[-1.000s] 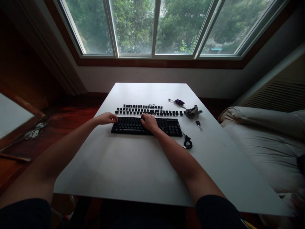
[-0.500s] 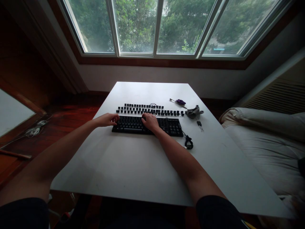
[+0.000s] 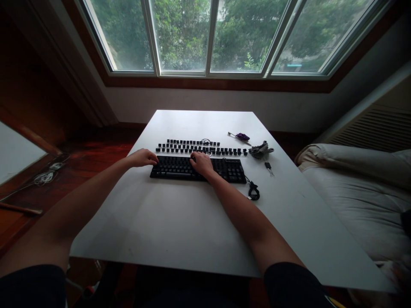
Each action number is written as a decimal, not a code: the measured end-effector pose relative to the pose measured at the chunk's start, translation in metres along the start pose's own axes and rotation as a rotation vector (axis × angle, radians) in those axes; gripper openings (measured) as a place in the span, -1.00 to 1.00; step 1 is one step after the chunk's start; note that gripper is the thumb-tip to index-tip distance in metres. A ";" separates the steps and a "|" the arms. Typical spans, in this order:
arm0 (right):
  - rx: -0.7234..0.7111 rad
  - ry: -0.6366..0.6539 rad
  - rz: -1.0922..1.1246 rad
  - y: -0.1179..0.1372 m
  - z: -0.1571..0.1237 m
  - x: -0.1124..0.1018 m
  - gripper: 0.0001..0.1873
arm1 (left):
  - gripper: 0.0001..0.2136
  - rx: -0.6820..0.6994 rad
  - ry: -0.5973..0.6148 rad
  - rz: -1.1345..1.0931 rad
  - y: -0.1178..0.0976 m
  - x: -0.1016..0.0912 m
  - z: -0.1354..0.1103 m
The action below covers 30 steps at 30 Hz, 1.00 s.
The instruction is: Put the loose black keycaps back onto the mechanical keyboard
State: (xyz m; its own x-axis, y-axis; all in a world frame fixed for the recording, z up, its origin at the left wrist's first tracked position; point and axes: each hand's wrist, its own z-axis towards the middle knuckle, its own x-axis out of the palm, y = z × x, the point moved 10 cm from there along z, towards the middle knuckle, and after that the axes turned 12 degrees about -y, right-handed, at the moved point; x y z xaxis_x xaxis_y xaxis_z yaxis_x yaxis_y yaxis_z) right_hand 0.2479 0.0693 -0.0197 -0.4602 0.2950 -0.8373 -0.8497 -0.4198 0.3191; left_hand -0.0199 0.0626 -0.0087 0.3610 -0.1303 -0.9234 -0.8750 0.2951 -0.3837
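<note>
A black computer keyboard (image 3: 175, 167) lies across the white table, with keycaps on it. My left hand (image 3: 143, 158) is at its upper left corner, fingers bent and closed on the edge. Over the upper middle of the keyboard is my right hand (image 3: 201, 162), fingers curled together and pointing left. A small dark bit shows at its fingertips, too small to name; the keys beneath are hidden. Behind the keyboard, loose black keycaps (image 3: 184, 149) stand in rows. A thin wire loop (image 3: 206, 141) lies at the back row.
Right of the rows sit a crumpled grey cloth (image 3: 260, 149), a purple brush-like item (image 3: 242, 136) and a small black-headed tool (image 3: 268, 166). The keyboard's bundled cable (image 3: 253, 191) lies at its right end. A bed or couch (image 3: 353, 184) flanks the table (image 3: 180, 231).
My left hand has shifted slightly up, and its fingers have changed their hold at the keyboard's left end. My right hand stays almost in the same place. The keyboard and keycaps look unmoved.
</note>
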 end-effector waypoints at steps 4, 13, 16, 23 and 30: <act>0.009 0.010 -0.008 0.000 0.000 0.001 -0.78 | -0.70 0.019 0.007 0.012 -0.004 0.002 -0.002; 0.008 0.012 0.002 -0.001 0.000 0.001 -0.78 | -0.62 -0.020 0.000 -0.082 0.006 0.005 0.000; 0.008 0.013 0.003 0.000 0.000 0.001 -0.77 | -0.58 -0.069 0.050 -0.169 0.014 0.012 -0.001; 0.011 0.015 0.007 0.001 0.000 0.000 -0.78 | -0.56 -0.127 0.060 -0.249 0.016 0.016 -0.001; 0.001 -0.006 0.014 0.000 0.001 0.000 -0.79 | -0.61 -0.069 0.001 -0.032 0.005 0.006 0.002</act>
State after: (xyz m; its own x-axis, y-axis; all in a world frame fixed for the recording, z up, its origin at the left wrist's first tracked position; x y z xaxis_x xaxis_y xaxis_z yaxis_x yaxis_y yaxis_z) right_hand 0.2476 0.0698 -0.0194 -0.4737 0.2941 -0.8301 -0.8433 -0.4232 0.3312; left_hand -0.0211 0.0654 -0.0163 0.3891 -0.1394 -0.9106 -0.8830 0.2251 -0.4118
